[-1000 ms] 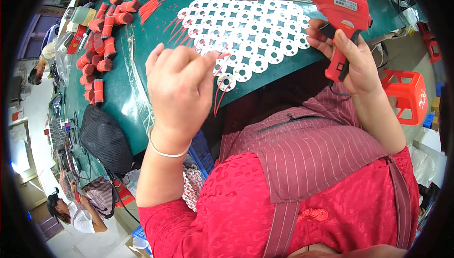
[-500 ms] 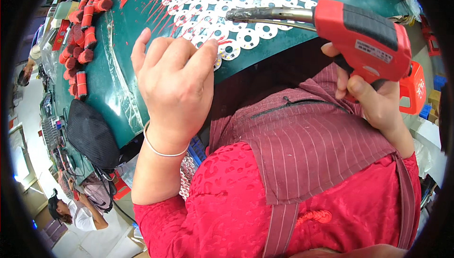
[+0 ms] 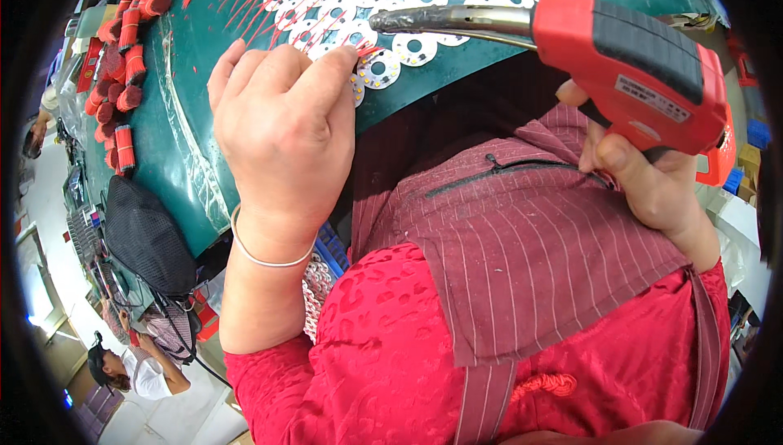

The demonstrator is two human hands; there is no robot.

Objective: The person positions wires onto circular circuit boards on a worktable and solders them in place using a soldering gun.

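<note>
My right hand (image 3: 656,184) is wrapped round the grip of a red-and-black soldering gun (image 3: 563,33). Its long metal barrel, with a thin tube beneath, points left and ends in a darkened tip above the boards. Closed in a pinch, my left hand (image 3: 285,127) has a short red wire (image 3: 369,51) at its thumb and forefinger. That wire lies over a white ring-shaped circuit board (image 3: 380,70) at the near edge of a sheet of such joined boards. Several more red wires (image 3: 281,13) fan across the sheet's left part. My left fingertips are partly hidden behind the hand.
Bundles of red wires (image 3: 133,61) are heaped along the left of the green table (image 3: 192,86). A black mesh bag (image 3: 147,229) hangs by the table's left edge. Another person (image 3: 139,367) is at lower left. A red plastic object (image 3: 718,159) stands at far right.
The boards and my left hand have shifted left and up in the picture. The gun's tip sits slightly left of before, closer to the near boards. Both grips look the same.
</note>
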